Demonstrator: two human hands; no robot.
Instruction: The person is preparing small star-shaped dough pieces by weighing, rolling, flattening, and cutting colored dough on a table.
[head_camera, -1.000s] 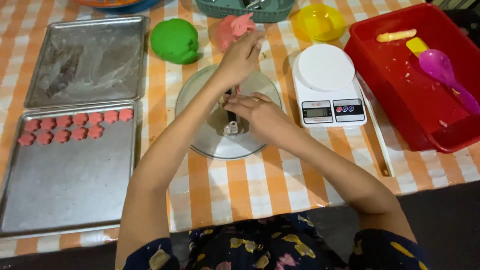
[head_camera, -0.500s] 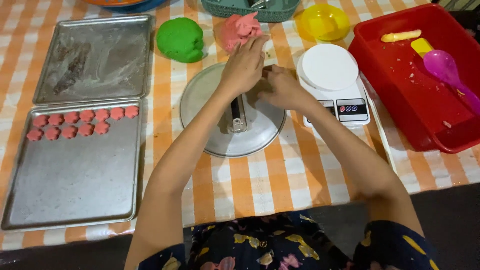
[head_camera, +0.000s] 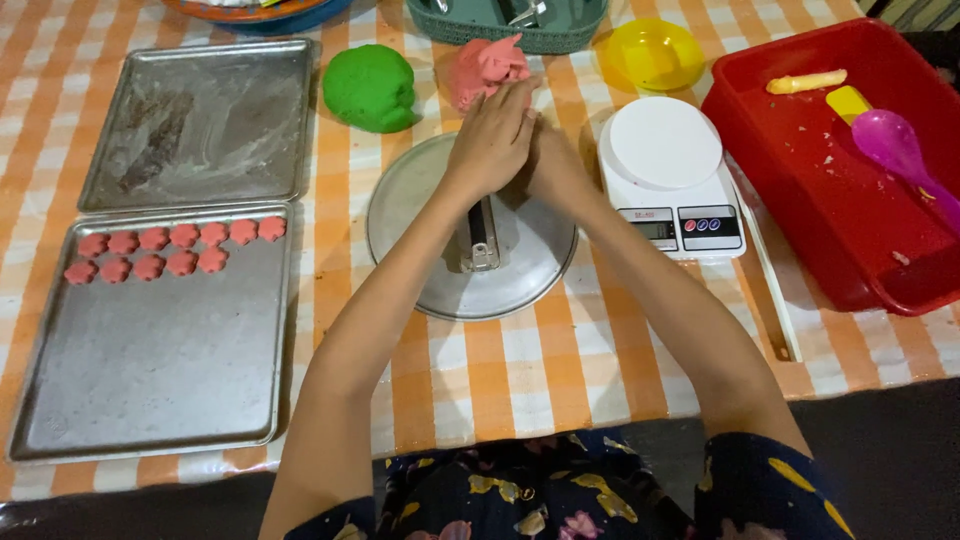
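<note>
Both hands, left hand (head_camera: 492, 140) and right hand (head_camera: 553, 160), press together with fingers closed around something hidden, above a round metal lid (head_camera: 470, 235) on the desk, beside a pink dough lump (head_camera: 484, 68); eleven pink flower cookies (head_camera: 170, 250) fill little of their tray (head_camera: 150, 390).

We see our left hand (head_camera: 492, 140) and right hand (head_camera: 556, 160) pressed palm to palm over a round metal plate (head_camera: 440, 280) on the checked worktop (head_camera: 500, 370); anything between the palms is hidden. A small metal press (head_camera: 482, 236) lies on the plate. Just beyond the hands sits pink dough (head_camera: 485, 68), with green dough (head_camera: 370, 88) beside it. A white scale (head_camera: 668, 170) stands right of the plate, then a red tub (head_camera: 800, 190). Left, a tray (head_camera: 150, 370) carries pink flower shapes (head_camera: 170, 250).
</note>
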